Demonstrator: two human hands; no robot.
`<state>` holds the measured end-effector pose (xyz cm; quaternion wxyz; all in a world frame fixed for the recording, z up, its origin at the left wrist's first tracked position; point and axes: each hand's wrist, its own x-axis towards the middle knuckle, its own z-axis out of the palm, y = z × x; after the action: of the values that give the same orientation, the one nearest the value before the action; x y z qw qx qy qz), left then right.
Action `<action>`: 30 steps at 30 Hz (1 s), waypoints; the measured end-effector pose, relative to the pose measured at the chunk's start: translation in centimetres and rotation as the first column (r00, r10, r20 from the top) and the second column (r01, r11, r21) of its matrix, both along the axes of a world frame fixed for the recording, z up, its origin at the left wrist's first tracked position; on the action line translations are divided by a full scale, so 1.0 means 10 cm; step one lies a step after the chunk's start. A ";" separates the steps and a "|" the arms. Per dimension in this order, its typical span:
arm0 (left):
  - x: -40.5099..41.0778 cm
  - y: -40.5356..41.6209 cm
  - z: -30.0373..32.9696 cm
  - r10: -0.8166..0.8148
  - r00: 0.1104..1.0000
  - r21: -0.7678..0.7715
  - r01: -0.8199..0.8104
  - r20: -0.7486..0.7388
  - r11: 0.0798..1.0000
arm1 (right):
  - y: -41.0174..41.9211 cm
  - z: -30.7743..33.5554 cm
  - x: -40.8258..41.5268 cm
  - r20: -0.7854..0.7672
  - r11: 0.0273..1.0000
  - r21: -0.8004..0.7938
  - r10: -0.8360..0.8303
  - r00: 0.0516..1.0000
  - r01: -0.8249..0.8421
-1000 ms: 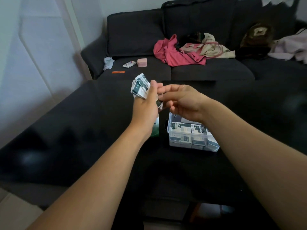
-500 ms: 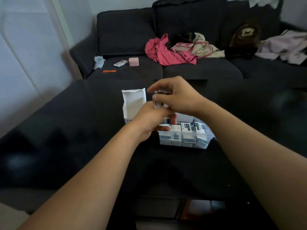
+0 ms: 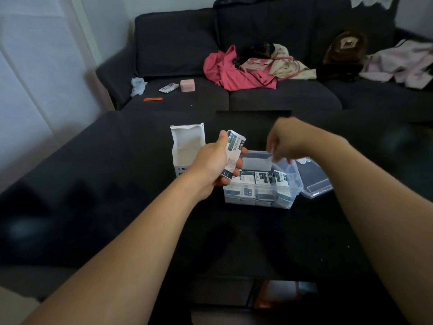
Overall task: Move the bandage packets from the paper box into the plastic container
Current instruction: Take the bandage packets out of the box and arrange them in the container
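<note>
My left hand (image 3: 214, 164) grips a stack of white and dark green bandage packets (image 3: 233, 156) just left of the clear plastic container (image 3: 262, 199). Several packets (image 3: 264, 181) stand in rows inside the container. The white paper box (image 3: 187, 146) stands upright and open on the black table, behind my left hand. My right hand (image 3: 284, 143) hovers blurred over the container's back rim, fingers hanging down; I cannot make out whether they hold a packet.
The container's clear lid (image 3: 314, 175) lies open to its right. The black table (image 3: 117, 207) stretches around. A dark sofa (image 3: 257, 97) behind holds pink clothing (image 3: 232, 71), a pink case (image 3: 187, 85) and small items.
My hands have come apart. The left hand keeps the packet stack and shifted left; the right hand moved right and down over the container.
</note>
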<state>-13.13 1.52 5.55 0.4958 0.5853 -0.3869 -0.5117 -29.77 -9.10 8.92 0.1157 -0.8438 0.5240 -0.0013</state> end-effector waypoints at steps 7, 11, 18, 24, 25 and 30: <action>-0.05 0.02 -0.01 -0.031 0.996 -0.016 0.032 0.082 0.999 | 0.06 -0.32 0.02 -0.415 0.993 0.058 -0.067 0.907 0.100; -0.05 0.02 -0.01 -0.040 0.996 -0.030 0.042 0.076 0.999 | 0.13 -0.31 0.06 -0.500 0.997 -0.007 -0.066 0.863 0.072; -0.03 0.00 -0.03 -0.041 0.995 -0.037 0.045 0.093 0.998 | 0.12 -0.31 0.15 -0.514 0.995 -0.014 -0.095 0.853 0.103; -0.03 0.00 -0.02 -0.046 0.996 -0.035 0.049 0.082 0.998 | 0.11 -0.34 0.19 -0.499 0.994 -0.006 -0.094 0.861 0.106; -0.02 0.00 -0.02 -0.046 0.996 -0.035 0.049 0.079 0.998 | 0.11 -0.34 0.21 -0.501 0.994 -0.007 -0.097 0.860 0.108; -0.01 0.01 -0.02 -0.053 0.996 -0.036 0.056 0.074 0.998 | 0.09 -0.34 0.21 -0.539 0.996 -0.002 -0.074 0.839 0.086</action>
<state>-13.26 1.58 5.38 0.4784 0.5832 -0.4301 -0.4960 -27.70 -8.18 5.55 -0.0269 -0.7864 0.5700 0.2366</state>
